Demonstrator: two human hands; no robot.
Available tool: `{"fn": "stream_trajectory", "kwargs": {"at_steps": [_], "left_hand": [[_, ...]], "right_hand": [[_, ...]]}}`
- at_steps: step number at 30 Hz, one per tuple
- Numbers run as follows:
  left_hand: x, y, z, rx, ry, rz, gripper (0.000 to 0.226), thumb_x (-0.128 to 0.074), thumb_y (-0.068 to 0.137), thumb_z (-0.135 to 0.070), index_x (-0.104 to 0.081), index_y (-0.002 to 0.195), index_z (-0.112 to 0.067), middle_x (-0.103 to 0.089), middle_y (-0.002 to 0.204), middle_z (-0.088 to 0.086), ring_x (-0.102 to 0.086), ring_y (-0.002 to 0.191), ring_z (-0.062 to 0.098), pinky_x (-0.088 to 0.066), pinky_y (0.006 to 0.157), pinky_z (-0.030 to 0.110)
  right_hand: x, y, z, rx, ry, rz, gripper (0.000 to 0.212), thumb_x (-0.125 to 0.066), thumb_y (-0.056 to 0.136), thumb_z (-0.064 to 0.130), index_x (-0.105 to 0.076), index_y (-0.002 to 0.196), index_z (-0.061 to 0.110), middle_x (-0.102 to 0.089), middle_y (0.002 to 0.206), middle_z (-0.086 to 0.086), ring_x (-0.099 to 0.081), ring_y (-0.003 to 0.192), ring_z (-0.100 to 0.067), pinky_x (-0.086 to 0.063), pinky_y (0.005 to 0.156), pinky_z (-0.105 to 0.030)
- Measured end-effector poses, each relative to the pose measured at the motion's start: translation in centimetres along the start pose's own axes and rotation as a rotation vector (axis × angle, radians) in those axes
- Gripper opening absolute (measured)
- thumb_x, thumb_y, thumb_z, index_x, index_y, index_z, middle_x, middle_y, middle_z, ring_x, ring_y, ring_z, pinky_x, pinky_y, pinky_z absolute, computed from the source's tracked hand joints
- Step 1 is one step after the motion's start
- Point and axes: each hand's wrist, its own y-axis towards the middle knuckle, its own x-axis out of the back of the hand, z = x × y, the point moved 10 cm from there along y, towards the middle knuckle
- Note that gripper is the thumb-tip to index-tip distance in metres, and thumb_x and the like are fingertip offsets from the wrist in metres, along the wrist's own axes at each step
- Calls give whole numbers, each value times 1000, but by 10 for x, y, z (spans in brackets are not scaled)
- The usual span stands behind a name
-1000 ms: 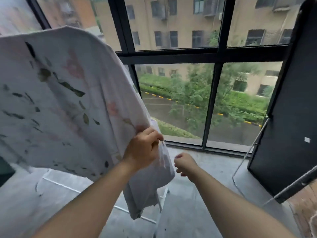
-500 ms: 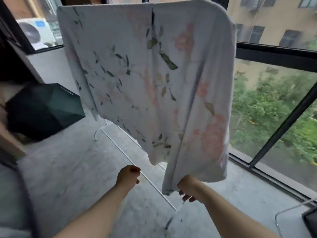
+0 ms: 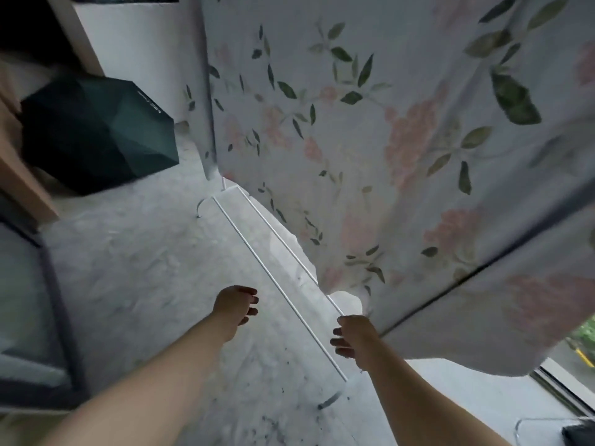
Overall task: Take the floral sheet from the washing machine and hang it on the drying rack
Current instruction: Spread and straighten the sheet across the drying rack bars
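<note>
View from a person's head, looking down along two bare forearms. A floral sheet (image 3: 386,140), white with pink blossoms and green leaves, hangs down above and beyond the right hand (image 3: 354,338) and spreads far to that hand's right. Its top runs out of view, so what it hangs from is not visible.

The sheet's lower hem comes down to the far side of the right hand and touches it there. The fingers (image 3: 338,342) curl loosely toward the left, but the contact is hidden behind the hand. I cannot tell whether it pinches the cloth or only brushes it.

The left hand (image 3: 235,307) hovers well apart from the sheet, to the left of the right hand. It holds nothing, and its fingers are relaxed and slightly bent.

Between the two hands, two thin white rails of the drying rack (image 3: 277,284) run low over the grey floor (image 3: 128,268), slanting away from the person. Far beyond the left hand, a dark green angular object (image 3: 96,130) sits on the floor. To the right of the right hand, a strip of window (image 3: 579,349) shows greenery.
</note>
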Motion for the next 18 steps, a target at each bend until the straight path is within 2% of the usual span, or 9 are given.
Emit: {"fn": "stream_trajectory", "kwargs": {"at_steps": [2, 4, 8, 12, 14, 16, 18], "left_hand": [[6, 18, -8, 17, -20, 3, 23, -48, 95, -4, -65, 89, -17, -68, 85, 0, -61, 63, 16, -41, 60, 25], [5, 44, -19, 36, -43, 6, 23, -48, 95, -4, -65, 90, -17, -69, 87, 1, -61, 64, 16, -41, 60, 25], [-13, 105, -37, 117, -57, 38, 21, -49, 96, -4, -66, 95, -16, -69, 89, 2, -62, 67, 16, -43, 62, 26], [-34, 179, -54, 202, -58, 66, 20, -49, 98, -8, -66, 103, -15, -71, 91, 1, -64, 71, 17, -45, 66, 28], [-41, 235, -64, 261, -51, 58, 20, -47, 100, -11, -66, 107, -15, -72, 94, 1, -65, 74, 18, -45, 68, 28], [-49, 286, -76, 289, -56, 70, 22, -45, 102, -14, -65, 110, -15, -72, 94, 0, -65, 76, 18, -46, 72, 30], [-60, 332, -89, 300, -61, 90, 22, -43, 103, -16, -63, 112, -16, -71, 93, -1, -65, 78, 18, -47, 75, 30]], "right_hand": [[-19, 8, 7, -4, 131, 35, 15, -46, 102, 17, -55, 94, 8, -60, 89, -11, -63, 69, -27, -50, 60, -33], [-35, 28, 18, -27, 239, 55, 17, -45, 103, 19, -56, 96, 8, -61, 93, -13, -64, 76, -30, -52, 64, -35], [-65, 92, 42, -134, 426, 73, 18, -43, 104, 19, -55, 100, 6, -60, 94, -18, -63, 75, -34, -52, 64, -39], [-104, 173, 64, -272, 695, 123, 20, -38, 106, 20, -50, 104, 4, -56, 98, -21, -58, 79, -37, -48, 72, -43], [-124, 226, 77, -346, 792, 113, 24, -34, 107, 21, -50, 100, 4, -55, 110, -22, -57, 82, -37, -47, 78, -45], [-136, 270, 92, -385, 896, 83, 28, -31, 108, 23, -49, 96, 5, -52, 124, -22, -58, 86, -38, -46, 91, -47], [-144, 308, 107, -423, 989, 42, 31, -29, 108, 26, -50, 98, 5, -52, 134, -20, -59, 96, -38, -44, 99, -48]]}}
